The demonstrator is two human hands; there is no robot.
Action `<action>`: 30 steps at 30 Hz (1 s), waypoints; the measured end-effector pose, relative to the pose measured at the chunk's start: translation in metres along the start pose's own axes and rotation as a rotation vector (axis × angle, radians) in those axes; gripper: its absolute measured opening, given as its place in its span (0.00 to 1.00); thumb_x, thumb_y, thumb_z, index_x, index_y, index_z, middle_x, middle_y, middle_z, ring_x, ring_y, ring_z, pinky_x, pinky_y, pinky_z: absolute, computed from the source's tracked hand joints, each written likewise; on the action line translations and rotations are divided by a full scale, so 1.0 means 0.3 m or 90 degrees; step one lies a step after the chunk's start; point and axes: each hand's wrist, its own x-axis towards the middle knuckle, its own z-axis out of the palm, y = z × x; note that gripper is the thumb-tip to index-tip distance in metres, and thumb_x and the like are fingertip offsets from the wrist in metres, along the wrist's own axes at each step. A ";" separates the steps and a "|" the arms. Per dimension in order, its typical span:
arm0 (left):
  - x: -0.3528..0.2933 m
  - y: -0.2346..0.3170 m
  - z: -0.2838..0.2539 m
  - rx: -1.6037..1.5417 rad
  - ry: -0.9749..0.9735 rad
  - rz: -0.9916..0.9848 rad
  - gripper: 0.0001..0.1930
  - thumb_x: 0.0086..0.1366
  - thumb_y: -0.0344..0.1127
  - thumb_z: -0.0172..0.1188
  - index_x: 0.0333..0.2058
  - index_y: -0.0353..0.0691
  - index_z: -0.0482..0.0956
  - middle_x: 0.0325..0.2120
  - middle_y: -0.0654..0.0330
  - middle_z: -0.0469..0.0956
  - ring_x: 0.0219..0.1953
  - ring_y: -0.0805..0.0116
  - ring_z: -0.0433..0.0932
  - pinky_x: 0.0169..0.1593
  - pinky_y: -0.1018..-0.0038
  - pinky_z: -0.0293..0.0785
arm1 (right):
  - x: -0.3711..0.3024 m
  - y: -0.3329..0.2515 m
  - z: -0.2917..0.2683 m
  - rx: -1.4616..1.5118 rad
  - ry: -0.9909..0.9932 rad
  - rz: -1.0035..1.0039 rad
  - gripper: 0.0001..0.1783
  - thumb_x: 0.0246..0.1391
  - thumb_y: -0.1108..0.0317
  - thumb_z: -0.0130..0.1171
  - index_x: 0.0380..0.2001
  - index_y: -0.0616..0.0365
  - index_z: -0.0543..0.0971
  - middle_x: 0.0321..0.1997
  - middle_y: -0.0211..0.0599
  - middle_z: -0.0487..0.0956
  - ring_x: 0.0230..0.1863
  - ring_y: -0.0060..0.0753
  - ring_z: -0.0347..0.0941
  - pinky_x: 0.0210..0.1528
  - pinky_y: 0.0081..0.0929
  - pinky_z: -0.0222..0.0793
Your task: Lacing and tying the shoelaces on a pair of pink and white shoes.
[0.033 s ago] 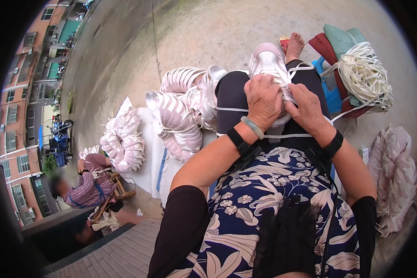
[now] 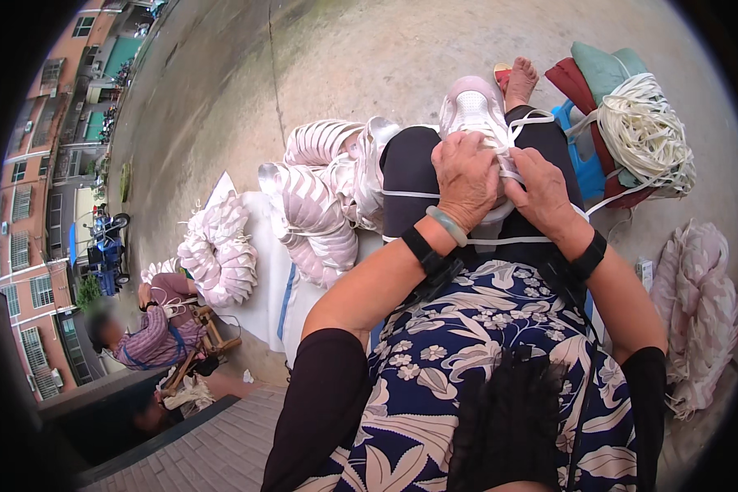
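White cord (image 2: 512, 176) runs across the person's lap and is caught under both hands, which meet on a pale pink and white shoe upper (image 2: 476, 111) resting on the raised knees. That piece sits at the top of the black-trousered legs, just in front of a bare foot (image 2: 521, 82) in a red sandal. On the left hand (image 2: 466, 179), the fingers are curled down over the near end of the shoe upper, pinching the cord against it; a pale green bangle (image 2: 448, 225) and a black band circle that wrist. Pressed right beside it, the right hand (image 2: 541, 190) has its fingers bent narrow around a loop of the same cord at the side of the piece. Strands of the cord lead off to the right toward a loose coil of white cord (image 2: 644, 135) heaped on folded red and green cloths beside a blue stool (image 2: 582, 168). To the left of the knees, stacks of finished pink and white uppers (image 2: 316, 205) lie bundled on a white sheet (image 2: 262, 287) spread over the concrete ground (image 2: 369, 57), with another bundle (image 2: 219, 258) farther left. Beyond that, another person in a striped top (image 2: 152, 336) sits low on a small wooden stool. A crumpled pale cloth (image 2: 697, 303) lies at the right.
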 end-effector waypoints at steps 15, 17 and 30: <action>0.025 -0.031 0.055 0.002 0.038 0.010 0.10 0.45 0.33 0.61 0.29 0.44 0.78 0.38 0.58 0.74 0.46 0.56 0.68 0.52 0.58 0.56 | 0.009 0.013 0.011 -0.030 0.020 0.008 0.14 0.43 0.71 0.52 0.37 0.60 0.69 0.29 0.46 0.69 0.30 0.50 0.70 0.32 0.42 0.68; 0.041 -0.045 0.060 -0.012 0.040 0.015 0.09 0.45 0.33 0.61 0.29 0.45 0.78 0.39 0.58 0.73 0.46 0.56 0.68 0.52 0.58 0.56 | 0.026 0.028 0.014 -0.022 0.022 0.001 0.13 0.43 0.72 0.52 0.36 0.59 0.70 0.28 0.45 0.69 0.30 0.50 0.70 0.33 0.42 0.68; 0.052 -0.001 0.080 0.043 -0.019 0.005 0.04 0.46 0.34 0.59 0.23 0.43 0.76 0.42 0.58 0.72 0.49 0.56 0.65 0.53 0.54 0.52 | -0.001 0.026 0.018 0.029 0.058 0.022 0.14 0.43 0.74 0.51 0.37 0.60 0.70 0.31 0.46 0.68 0.34 0.50 0.69 0.34 0.41 0.67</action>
